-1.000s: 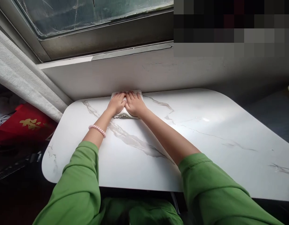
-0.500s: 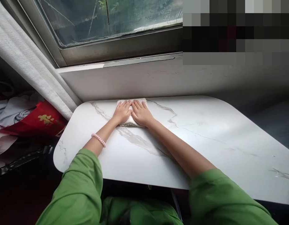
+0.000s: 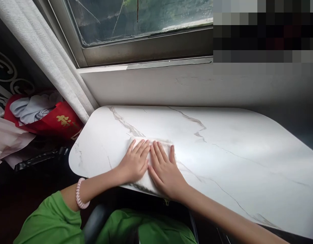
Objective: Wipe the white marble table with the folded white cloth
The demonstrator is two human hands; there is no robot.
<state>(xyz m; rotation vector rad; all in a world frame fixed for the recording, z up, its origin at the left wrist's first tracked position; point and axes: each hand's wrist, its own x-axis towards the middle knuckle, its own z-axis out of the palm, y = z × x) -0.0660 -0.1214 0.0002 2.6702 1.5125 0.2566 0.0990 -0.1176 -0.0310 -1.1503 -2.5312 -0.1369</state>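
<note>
A folded whitish cloth lies on the white, marble-veined table top, by its front edge. My left hand rests flat on the cloth's left part, fingers stretched out and pointing toward the window. Beside it, my right hand presses flat on the right part with its fingers spread. The two hands nearly touch at the thumbs. Both palms cover much of the cloth, but its far edge and the strip between the hands show. A pink coiled band circles my left wrist.
Beyond the table stand a pale wall and a metal-framed window. A light curtain hangs at the left. Below it sits a red bag with grey fabric inside. The upper right corner is pixelated.
Both hands have slid the cloth from the table's far edge back toward me, to the front edge. They stay flat on it. The view has shifted slightly.
</note>
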